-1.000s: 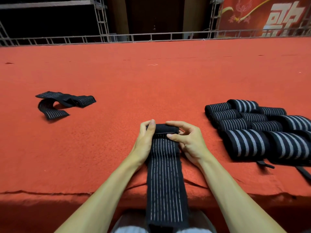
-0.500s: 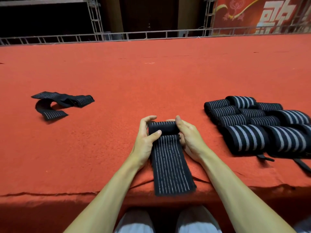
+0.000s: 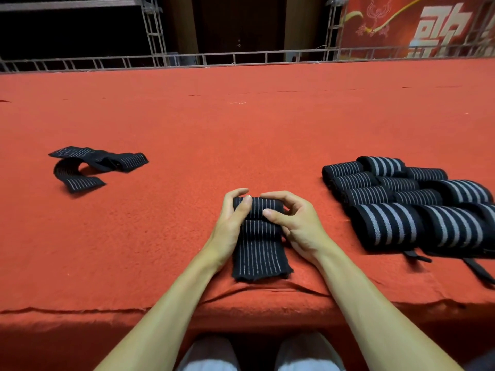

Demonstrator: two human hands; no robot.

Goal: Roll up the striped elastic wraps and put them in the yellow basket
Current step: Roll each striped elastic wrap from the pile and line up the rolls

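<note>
A black wrap with thin white stripes (image 3: 258, 253) lies in front of me on the red felt table, its far end wound into a small roll. My left hand (image 3: 231, 220) grips the roll's left end, thumb on top. My right hand (image 3: 292, 223) grips the right end, fingers curled over it. The flat tail reaches toward the table's near edge. An unrolled wrap (image 3: 88, 167) lies crumpled at the far left. No yellow basket is in view.
Several finished rolls (image 3: 409, 207), thin-striped and broad-striped, are packed together on the right, with loose black straps (image 3: 479, 271) trailing toward the front. The red table (image 3: 241, 135) runs back to a metal truss rail (image 3: 241, 58). My knees show below the near edge.
Both hands have wound the wrap further; the roll is thicker and the flat tail, which hung over the table edge, is now short and lies wholly on the table.
</note>
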